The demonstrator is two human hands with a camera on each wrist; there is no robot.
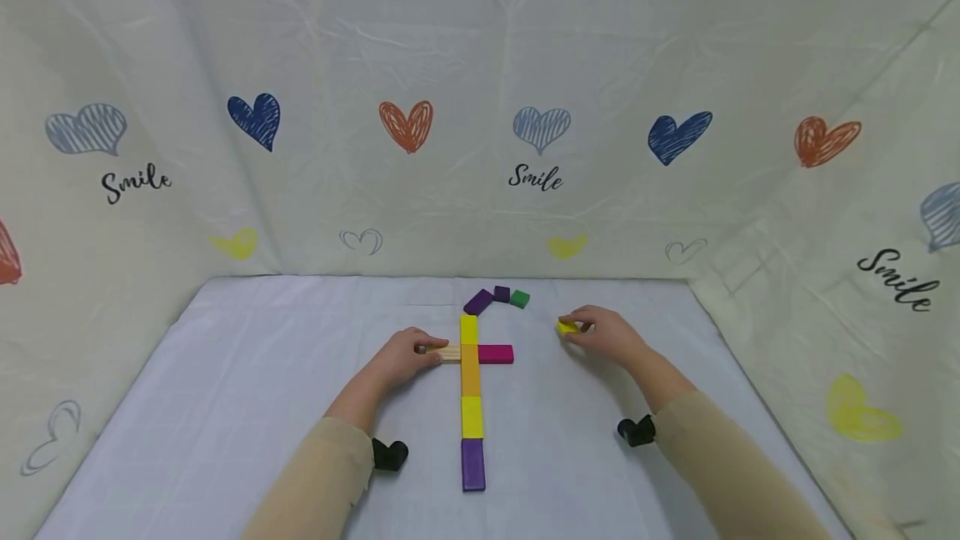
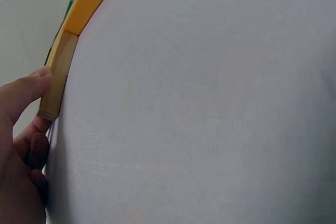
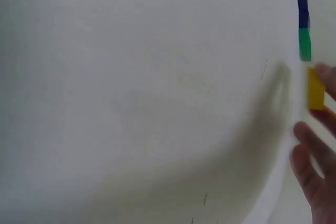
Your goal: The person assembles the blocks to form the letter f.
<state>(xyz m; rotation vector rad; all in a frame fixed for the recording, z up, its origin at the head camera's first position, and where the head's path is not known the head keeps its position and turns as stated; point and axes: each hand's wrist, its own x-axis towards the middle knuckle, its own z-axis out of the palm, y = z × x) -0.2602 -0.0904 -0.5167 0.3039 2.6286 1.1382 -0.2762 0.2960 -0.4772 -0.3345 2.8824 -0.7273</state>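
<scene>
My left hand (image 1: pixel 401 357) pinches a plain wooden block (image 1: pixel 451 354) between thumb and fingers. The block's far end meets the side of an orange block (image 1: pixel 469 369), and a magenta block (image 1: pixel 496 354) sits against the opposite side. In the left wrist view, the wooden block (image 2: pixel 59 74) lines up with the orange one. Farther right, my right hand (image 1: pixel 609 336) holds a small yellow block (image 1: pixel 566 328) between thumb and fingertips. The right wrist view shows this yellow block (image 3: pixel 315 90) just short of a green block (image 3: pixel 305 44), its other fingers (image 3: pixel 310 153) loosely bent.
Yellow blocks (image 1: pixel 472 417) and a purple block (image 1: pixel 473 465) form a column with the orange one. Above its top, a purple block (image 1: pixel 478 302), a darker one (image 1: pixel 502 293) and the green block (image 1: pixel 519 299) curve rightward. A white cloth (image 1: pixel 262 407) covers the table before a heart-printed backdrop (image 1: pixel 465 215).
</scene>
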